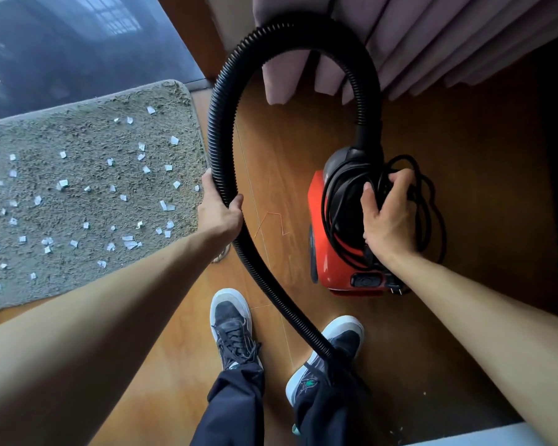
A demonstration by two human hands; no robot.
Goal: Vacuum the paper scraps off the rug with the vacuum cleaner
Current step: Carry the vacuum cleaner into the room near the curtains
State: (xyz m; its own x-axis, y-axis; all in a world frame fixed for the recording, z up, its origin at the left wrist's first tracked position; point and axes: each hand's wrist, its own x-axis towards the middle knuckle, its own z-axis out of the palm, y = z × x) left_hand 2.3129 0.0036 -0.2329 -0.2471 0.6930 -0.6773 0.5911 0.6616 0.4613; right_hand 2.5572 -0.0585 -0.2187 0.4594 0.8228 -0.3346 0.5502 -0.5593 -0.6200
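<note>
Left hand (218,212) grips the black hose (221,130), right hand (388,217) grabs the cord bundle (426,201) on the red vacuum (327,268); paper scraps (129,243) all over the rug (87,140).

No writing, brand, number or sign can be read, whether on the red and black plastic canister vacuum cleaner (322,262) gripped by the right hand (388,217), the black ribbed hose (214,123) held in the left hand (219,214), or the dark laced shoes (231,326) below both hands.
</note>
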